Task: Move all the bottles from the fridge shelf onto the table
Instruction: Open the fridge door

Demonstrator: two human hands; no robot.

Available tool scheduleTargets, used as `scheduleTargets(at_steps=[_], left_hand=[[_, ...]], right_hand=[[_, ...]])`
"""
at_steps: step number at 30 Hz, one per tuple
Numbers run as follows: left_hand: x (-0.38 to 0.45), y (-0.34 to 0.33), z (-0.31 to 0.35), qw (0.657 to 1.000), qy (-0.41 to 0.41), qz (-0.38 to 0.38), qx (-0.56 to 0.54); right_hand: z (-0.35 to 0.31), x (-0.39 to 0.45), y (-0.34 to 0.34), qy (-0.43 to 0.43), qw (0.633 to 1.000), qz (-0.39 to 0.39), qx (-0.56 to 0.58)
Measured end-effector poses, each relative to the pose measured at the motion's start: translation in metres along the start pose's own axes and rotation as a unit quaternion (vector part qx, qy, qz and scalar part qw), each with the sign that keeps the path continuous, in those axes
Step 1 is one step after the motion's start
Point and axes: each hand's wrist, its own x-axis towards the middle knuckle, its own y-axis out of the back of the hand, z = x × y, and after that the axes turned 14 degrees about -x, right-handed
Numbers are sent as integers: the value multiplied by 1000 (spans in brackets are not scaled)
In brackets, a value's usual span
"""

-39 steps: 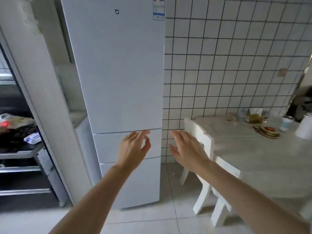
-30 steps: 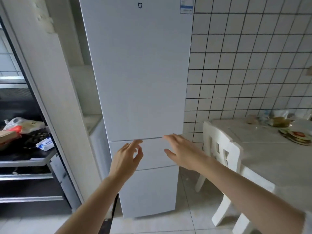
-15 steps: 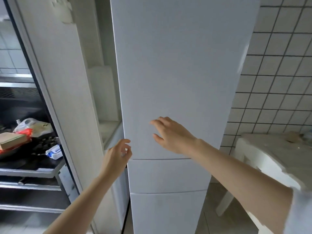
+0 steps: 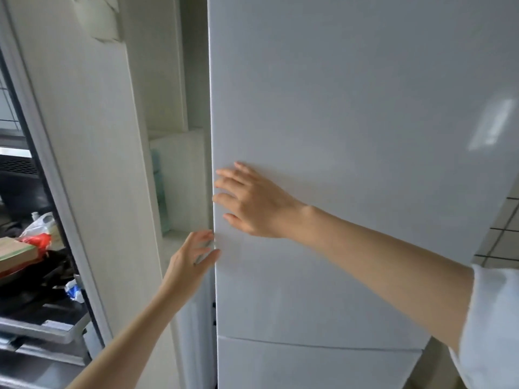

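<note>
Fingers of left hand (image 4: 191, 259) curled round fridge door (image 4: 351, 136) left edge, grip grasping; right hand (image 4: 252, 200) flat, released.

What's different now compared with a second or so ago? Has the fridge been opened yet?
Both hands rose from the lower drawers to the upper door's left edge: the left hand curls fingers round that edge, the right hand lies flat on the fridge door. The view moved closer. The door is still closed; no bottles visible.
</note>
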Motion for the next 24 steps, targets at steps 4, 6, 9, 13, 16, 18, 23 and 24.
scheduleTargets(at_steps=[4,6,9,13,16,18,23,24], left_hand=[[13,-4,-15,998,19,-40,-35],[19,-8,-18,995,29,-65,-64],[24,-12,-19,992,42,-82,-89],[27,-12,-18,994,23,-80,-72],[26,-10,-17,994,6,-93,-63],[26,-9,-16,994,3,-94,-59],[15,-1,-19,994,16,-98,-44],[7,2,-18,995,2,-95,-38]], right_hand=[[-2,21,-16,48,994,-22,-100],[-5,25,-19,52,986,-55,-149],[-13,27,-20,47,971,-111,-206],[-28,42,-11,41,934,-225,-274],[-37,55,-3,32,919,-277,-280],[-39,60,0,15,916,-293,-273],[-48,58,6,-16,931,-256,-258],[-51,53,8,-22,942,-226,-248]])
